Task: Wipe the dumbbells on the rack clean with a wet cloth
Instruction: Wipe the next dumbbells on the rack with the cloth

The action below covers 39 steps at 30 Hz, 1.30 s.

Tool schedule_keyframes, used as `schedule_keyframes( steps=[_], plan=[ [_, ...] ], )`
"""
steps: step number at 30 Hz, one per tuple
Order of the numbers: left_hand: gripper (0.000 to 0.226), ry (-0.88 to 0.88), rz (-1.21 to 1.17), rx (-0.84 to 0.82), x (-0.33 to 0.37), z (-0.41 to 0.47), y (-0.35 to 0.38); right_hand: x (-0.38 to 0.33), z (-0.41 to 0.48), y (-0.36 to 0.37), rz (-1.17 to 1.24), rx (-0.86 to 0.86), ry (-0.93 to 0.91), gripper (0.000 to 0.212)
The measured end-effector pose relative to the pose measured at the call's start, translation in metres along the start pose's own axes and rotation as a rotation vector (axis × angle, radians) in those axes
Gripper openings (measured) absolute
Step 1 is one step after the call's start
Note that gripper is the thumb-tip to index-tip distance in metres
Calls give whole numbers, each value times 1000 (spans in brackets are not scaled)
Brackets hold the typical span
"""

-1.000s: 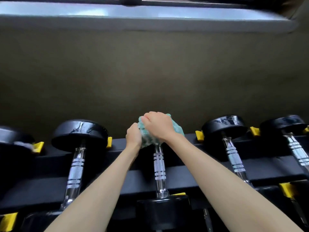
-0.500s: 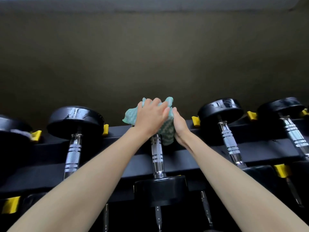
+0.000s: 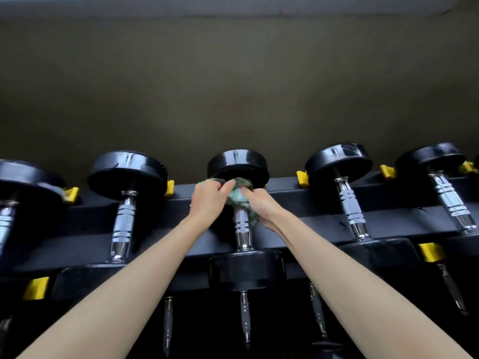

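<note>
The green cloth (image 3: 239, 197) is bunched around the top of the chrome handle of the middle dumbbell (image 3: 242, 229), pinched between the fingers of both hands, just under its far black head. That dumbbell lies across the black rack (image 3: 311, 218), near head toward the wrists. Like dumbbells sit either side of the fingers, each on yellow-tabbed rests.

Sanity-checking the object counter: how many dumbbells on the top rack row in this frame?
5. Far left, cut off by the edge; left of centre; centre, being wiped with the cloth; right of centre; far right. More may sit beyond the frame.
</note>
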State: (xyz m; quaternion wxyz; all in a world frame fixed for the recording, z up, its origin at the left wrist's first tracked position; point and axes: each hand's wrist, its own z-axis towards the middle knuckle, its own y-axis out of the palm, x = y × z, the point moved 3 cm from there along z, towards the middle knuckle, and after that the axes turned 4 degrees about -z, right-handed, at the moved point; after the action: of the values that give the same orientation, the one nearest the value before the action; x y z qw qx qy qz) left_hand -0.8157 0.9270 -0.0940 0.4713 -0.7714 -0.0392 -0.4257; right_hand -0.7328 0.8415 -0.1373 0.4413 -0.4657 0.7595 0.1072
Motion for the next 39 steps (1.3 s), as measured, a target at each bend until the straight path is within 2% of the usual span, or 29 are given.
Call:
schedule_keyframes(
  steps=[3,7,10,12,14,16,20,24,27,29,32,36,39],
  plan=[
    [53,-154,-144,-224,-9,-4,22,4,-12,-9,-39,-118,38,45],
    [47,-189,-190,-438,-21,-16,24,13,-32,-19,-250,-277,73,46],
    [54,-189,-42,-619,-20,-41,16,13,-54,-19,-523,-373,59,43],
    [59,-137,100,-679,-11,-55,9,6,-66,-20,-713,-365,9,47],
    [56,-97,190,-698,1,-61,1,-4,-77,-22,-788,-366,-25,43],
    [50,-89,198,-716,11,-69,-8,-10,-90,-27,-755,-378,-32,39],
    [46,-63,95,-581,18,-92,-21,-8,-117,-35,-657,-203,-128,39],
    [28,82,171,-282,18,-127,-20,3,-146,-29,-791,0,-317,39],
    [24,194,165,-53,18,-159,-15,10,-170,-22,-836,111,-458,29],
    [23,213,192,-17,14,-174,-11,13,-182,-20,-898,140,-507,28],
    [22,203,234,-48,9,-190,-17,12,-198,-18,-974,115,-526,25],
    [47,168,178,50,12,-209,-38,6,-212,-13,-721,137,-505,45],
    [43,139,6,170,8,-217,-57,3,-220,2,-542,257,-550,31]
  ],
)
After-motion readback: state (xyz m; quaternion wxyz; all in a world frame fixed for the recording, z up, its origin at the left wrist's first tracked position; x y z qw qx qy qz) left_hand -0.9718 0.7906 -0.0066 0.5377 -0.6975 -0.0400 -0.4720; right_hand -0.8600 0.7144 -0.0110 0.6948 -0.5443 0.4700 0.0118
